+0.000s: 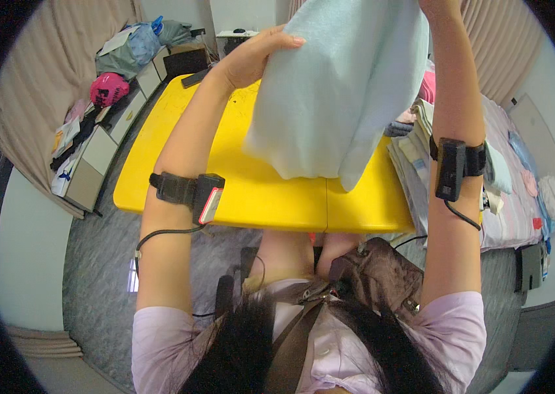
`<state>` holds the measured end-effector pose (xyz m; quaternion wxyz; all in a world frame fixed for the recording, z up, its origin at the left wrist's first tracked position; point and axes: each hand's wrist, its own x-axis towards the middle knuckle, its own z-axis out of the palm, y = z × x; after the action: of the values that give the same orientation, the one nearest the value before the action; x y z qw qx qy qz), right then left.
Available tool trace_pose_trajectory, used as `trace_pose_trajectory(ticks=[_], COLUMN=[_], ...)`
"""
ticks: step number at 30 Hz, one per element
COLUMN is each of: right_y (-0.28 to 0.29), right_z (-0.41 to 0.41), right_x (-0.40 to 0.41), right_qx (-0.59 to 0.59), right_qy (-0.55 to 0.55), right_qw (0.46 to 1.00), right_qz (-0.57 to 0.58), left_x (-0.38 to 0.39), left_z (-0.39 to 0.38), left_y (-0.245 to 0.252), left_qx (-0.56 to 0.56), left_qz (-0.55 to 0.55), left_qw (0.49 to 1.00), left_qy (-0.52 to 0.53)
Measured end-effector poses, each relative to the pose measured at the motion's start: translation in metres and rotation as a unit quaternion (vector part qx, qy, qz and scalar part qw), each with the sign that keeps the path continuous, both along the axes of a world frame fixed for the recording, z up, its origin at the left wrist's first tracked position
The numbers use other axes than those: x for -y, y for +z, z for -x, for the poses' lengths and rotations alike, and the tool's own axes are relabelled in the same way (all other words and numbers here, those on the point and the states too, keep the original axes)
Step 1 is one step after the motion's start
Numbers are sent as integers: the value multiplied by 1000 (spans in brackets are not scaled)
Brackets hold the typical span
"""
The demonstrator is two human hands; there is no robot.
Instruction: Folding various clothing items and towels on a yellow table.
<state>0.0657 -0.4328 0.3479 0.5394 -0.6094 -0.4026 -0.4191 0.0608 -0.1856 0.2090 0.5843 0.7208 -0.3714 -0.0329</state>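
Note:
A pale blue cloth (pixel 336 98) hangs in front of me, its top running out of view and its lower edge in the air over a yellow table (pixel 267 202). At the cloth's left side is my left hand (pixel 257 51), its thumb on the near face and its fingers hidden behind the fabric. My right hand (pixel 440 7) is raised by the cloth's upper right edge; the picture's top cuts it off, so its fingers are out of view. Each forearm wears a strapped black device with a cable.
Folded cloths (pixel 412 152) are stacked at the table's right end. Beyond them is a bed (pixel 499 226) with clothes on it. Along the left wall, a low cabinet (pixel 105 152) bears bags and a pink cap (pixel 109 89). A dark object (pixel 194 78) lies at the table's far left corner.

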Motion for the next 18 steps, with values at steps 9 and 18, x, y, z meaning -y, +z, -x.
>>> trace_pose_trajectory(ticks=[9, 18], right_y=[-13, -28], right_z=[-12, -31], right_x=[20, 35], right_qx=[-117, -128], right_qy=[-195, -271], right_qw=[973, 953], right_qz=[41, 34], left_x=[-39, -95], left_z=[-38, -34], left_y=[-10, 53], left_qx=[82, 247], left_qz=[-61, -220], left_qw=[970, 897], left_qy=[221, 292])
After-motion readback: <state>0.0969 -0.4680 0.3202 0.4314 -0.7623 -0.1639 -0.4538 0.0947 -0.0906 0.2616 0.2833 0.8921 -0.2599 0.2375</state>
